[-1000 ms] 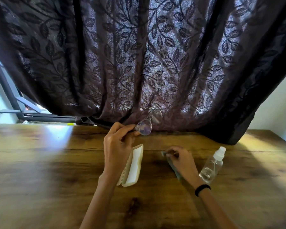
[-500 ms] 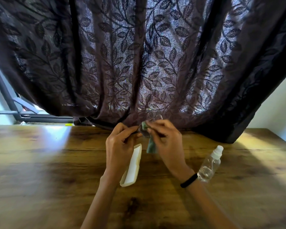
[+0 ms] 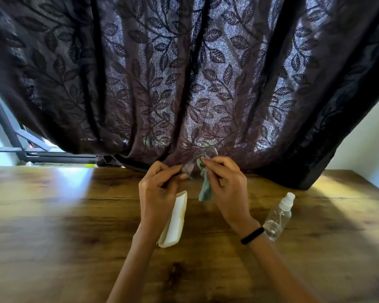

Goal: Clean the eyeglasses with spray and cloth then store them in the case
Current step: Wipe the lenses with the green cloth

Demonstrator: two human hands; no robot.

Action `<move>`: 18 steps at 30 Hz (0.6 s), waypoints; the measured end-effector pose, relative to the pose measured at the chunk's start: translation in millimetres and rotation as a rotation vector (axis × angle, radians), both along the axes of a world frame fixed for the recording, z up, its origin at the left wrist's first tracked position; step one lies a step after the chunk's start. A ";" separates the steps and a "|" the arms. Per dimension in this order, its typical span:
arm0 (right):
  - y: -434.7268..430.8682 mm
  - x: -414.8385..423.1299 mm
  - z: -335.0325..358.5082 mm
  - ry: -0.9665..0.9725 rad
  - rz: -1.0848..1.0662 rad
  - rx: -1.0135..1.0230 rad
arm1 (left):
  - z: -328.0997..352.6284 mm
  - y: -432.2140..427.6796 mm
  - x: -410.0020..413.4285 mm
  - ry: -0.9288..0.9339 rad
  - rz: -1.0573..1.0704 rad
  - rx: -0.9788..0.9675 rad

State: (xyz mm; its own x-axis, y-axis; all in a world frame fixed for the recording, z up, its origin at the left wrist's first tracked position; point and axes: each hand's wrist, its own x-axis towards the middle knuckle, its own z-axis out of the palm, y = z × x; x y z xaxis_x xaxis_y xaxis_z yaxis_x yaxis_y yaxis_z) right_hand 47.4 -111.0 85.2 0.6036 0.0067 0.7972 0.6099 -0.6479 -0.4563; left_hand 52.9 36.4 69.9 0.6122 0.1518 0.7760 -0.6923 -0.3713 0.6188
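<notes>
My left hand [image 3: 160, 189] pinches the clear-framed eyeglasses [image 3: 208, 153] and holds them up above the wooden table [image 3: 53, 226], in front of the curtain. My right hand [image 3: 225, 186] grips a small grey-green cloth [image 3: 205, 189] and presses its top end against a lens, while the rest of the cloth hangs down. A cream eyeglass case [image 3: 175, 221] lies open on the table under my left wrist. A clear spray bottle [image 3: 278, 217] with a white cap lies tilted on the table to the right of my right wrist.
A dark leaf-patterned curtain [image 3: 184, 73] hangs across the back and drapes onto the table's far edge. A window frame [image 3: 31, 154] shows at the far left, a pale wall [image 3: 363, 138] at the right. Sunlight falls on the left part of the table.
My right hand picked the cloth up from the table beside the bottle and brought it up to the glasses. My left hand kept the glasses raised, nearly still.
</notes>
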 end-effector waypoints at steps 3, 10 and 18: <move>8.0 -5.2 2.6 -0.008 0.015 -0.046 | -1.2 -3.0 1.0 0.005 -0.011 -0.030; 16.0 -19.9 -9.3 -0.072 0.057 -0.139 | -6.1 1.9 3.4 -0.004 -0.045 -0.073; 1.8 -5.9 -2.1 -0.007 -0.056 -0.004 | -1.1 -1.4 0.3 -0.010 -0.103 -0.086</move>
State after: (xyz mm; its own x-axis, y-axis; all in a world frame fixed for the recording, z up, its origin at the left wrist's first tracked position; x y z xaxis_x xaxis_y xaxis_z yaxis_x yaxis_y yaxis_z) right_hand 41.4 -109.2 83.1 0.5975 -0.0240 0.8015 0.5755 -0.6832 -0.4495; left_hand 53.2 34.9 68.8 0.6205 0.1548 0.7688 -0.7299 -0.2443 0.6383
